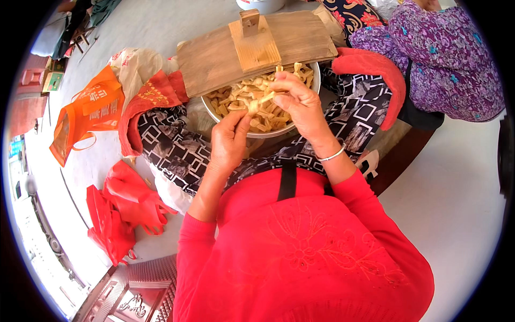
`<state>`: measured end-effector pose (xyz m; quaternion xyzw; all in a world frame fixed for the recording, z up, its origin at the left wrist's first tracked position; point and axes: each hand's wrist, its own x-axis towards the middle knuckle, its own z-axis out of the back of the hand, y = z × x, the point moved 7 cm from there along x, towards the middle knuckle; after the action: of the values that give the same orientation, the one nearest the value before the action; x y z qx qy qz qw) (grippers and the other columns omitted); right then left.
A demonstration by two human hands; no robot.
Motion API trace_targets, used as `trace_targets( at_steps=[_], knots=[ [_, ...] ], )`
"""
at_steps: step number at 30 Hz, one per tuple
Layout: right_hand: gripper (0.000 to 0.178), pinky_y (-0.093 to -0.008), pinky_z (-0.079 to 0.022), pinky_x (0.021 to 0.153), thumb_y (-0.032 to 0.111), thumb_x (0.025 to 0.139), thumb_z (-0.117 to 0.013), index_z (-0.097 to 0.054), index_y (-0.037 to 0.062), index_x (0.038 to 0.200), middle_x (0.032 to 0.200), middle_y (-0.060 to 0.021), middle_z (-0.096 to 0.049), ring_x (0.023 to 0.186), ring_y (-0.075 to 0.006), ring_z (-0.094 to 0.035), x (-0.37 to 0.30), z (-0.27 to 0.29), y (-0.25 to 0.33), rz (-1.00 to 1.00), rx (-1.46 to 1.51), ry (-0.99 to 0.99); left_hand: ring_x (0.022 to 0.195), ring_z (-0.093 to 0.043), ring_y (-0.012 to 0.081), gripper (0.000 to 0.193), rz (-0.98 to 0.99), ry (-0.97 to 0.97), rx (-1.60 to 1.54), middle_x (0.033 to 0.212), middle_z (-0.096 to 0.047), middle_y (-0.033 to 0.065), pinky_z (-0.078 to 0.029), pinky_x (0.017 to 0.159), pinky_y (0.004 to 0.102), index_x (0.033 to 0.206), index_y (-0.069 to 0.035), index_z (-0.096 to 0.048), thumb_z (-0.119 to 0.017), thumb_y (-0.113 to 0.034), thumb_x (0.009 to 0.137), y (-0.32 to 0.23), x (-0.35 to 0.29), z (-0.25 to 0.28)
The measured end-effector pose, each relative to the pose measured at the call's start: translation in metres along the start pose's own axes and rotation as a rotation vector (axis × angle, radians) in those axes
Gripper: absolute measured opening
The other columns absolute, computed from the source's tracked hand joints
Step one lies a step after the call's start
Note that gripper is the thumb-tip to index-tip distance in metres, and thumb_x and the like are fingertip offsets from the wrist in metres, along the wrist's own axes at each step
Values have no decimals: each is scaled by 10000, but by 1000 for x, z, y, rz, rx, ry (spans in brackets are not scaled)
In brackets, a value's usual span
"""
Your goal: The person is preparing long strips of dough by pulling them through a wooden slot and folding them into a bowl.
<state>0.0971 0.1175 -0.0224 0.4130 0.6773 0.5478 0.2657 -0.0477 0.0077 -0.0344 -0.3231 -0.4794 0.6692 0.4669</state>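
A pale yellow knotted strip [259,103], tofu skin by its look, is stretched between my two hands. My left hand [229,140] pinches its lower left end between thumb and forefinger. At the other end, my right hand [300,104], with a silver bangle on the wrist, is closed on the strip. Right beneath them a round metal basin [317,80] on my lap is filled with many similar pale yellow pieces [230,99]. A wooden board [214,59] with a small upright block [249,23] lies across the basin's far side and hides part of it.
An orange bag [88,110] and red bags [126,196] lie on the floor to my left. Red cloths [370,67] cover my knees. Another person's purple floral sleeve [445,59] is close at the far right. A carved dark red panel [139,295] stands at lower left.
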Motion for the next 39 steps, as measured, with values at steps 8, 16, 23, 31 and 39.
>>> trace_targets(
  at_steps=[8,16,23,31,39],
  knots=[
    [387,-253,-501,776,209,889,-666,-586,-42,1172,1039,-110,-626,894,-128,-596,34,-15,34,-129,-243,342,741,-623,345,159,-532,25,500,848,-644,145,-500,632,363,978,-32,-624,-651,-40,822,-79,27,3],
    [151,-242,-492,654,22,832,-618,-634,-18,976,781,-21,-652,696,-90,-601,41,-4,24,-267,-679,617,655,-495,70,113,-36,339,-13,737,-572,-20,-419,596,220,927,2,-563,-607,-101,913,-34,55,-13],
    [180,-239,-503,659,114,890,-627,-632,-5,1025,808,-18,-635,742,-84,-605,54,8,21,-349,-373,403,527,-368,27,63,343,356,-495,641,-472,-52,-253,461,176,930,-65,-606,-603,-125,912,-14,78,-13],
    [154,-209,-488,562,94,920,-595,-639,3,1036,800,-1,-606,625,-52,-543,88,16,22,-307,-152,304,494,-390,22,98,320,377,-432,682,-542,-25,-294,432,177,957,-65,-606,-577,-154,929,-31,118,-3],
    [101,-196,-440,531,82,911,-590,-650,25,970,729,39,-568,602,-33,-495,111,19,20,-180,-394,152,515,-440,40,107,263,306,-246,711,-575,-12,-366,473,190,962,-44,-608,-562,-129,918,-9,155,10]
  ],
)
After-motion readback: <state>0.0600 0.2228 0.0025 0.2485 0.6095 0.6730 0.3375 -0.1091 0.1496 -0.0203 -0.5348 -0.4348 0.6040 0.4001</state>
